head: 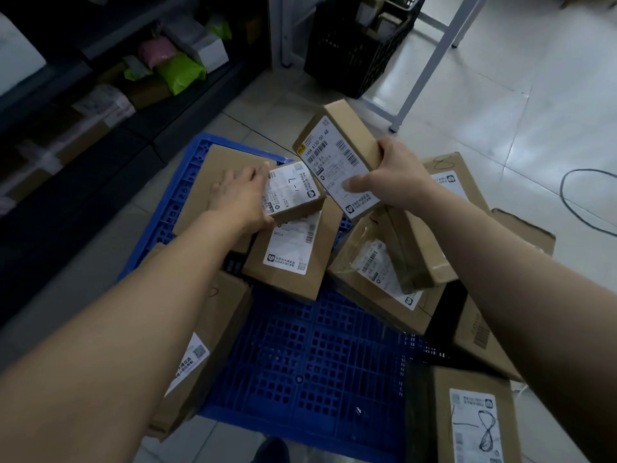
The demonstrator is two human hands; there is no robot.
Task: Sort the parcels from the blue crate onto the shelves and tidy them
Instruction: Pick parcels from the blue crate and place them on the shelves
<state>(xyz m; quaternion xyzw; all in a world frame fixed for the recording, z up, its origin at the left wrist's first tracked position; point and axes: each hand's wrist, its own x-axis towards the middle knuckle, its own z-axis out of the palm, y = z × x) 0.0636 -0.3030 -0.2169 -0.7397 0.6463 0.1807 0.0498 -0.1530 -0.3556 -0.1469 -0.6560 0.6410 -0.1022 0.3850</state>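
While gripping a small box lifted clear above the crate, label up and readable, right hand closed round its lower end, thumb across the label. Left hand spread flat, fingers loosely open, laid against the side of another small labelled box; not closed on it, as far as could be told. Beneath that, a long flat box and a wider one at the crate's far corner. Further right, several boxes heaped at angles, more at both near corners. Beyond, dark shelves already holding coloured bags and cartons. Judged early to midway: many parcels left, crate floor partly bare.
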